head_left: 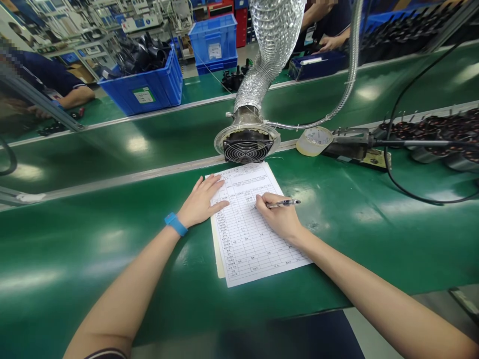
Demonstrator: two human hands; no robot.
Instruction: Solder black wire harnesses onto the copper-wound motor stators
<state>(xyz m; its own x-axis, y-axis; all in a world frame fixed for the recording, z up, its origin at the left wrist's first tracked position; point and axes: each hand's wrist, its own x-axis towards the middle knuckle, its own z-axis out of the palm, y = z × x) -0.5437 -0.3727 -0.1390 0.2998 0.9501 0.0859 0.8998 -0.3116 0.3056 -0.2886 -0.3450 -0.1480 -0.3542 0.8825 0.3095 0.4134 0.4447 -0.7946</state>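
Green rubber-topped bench stretches across our view, and at centre frame on it lies a white printed paper form, its long axis running away from us and leaning toward upper left. Our hands are apart, both on the sheet: the left hand rests flat along its left side, while the right hand, nearer its middle, pinches a slim clear ballpoint pen.

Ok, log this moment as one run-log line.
Left hand: resting on printed form | right hand: gripping pen over form | nearby: extractor fan, tape roll
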